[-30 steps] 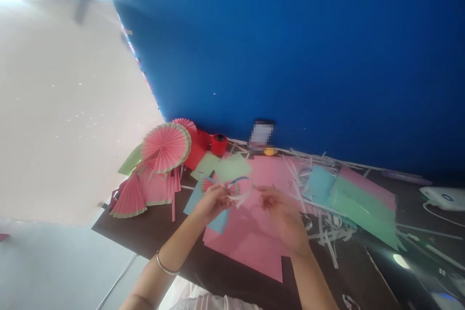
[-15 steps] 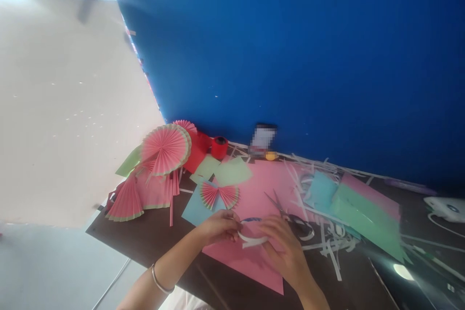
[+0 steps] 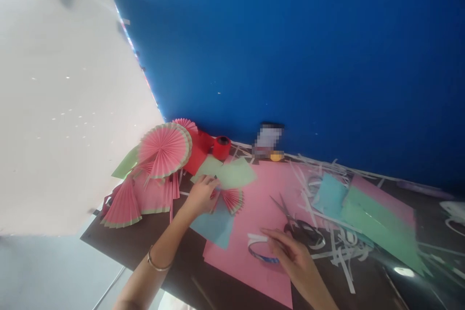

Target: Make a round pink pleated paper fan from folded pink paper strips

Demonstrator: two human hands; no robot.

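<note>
A pink pleated paper bow with green edges lies over a light blue sheet. My left hand has its fingers closed around the bow's left wing, which they partly cover. My right hand holds a roll of white tape with a blue inner ring, a short white end sticking up at its top left. Beneath the roll is a large pink sheet. Black-handled scissors lie with blades apart, just beyond my right hand.
Pleated pink paper rosettes and fans are piled at the left. A red tape roll stands behind, near the blue wall. White strips and green sheets lie at the right. A dark shiny device edge sits at the front right.
My left hand has left the tape roll and moved left and away from me to the pleated bow. My right hand keeps the roll, now lower and turned.
</note>
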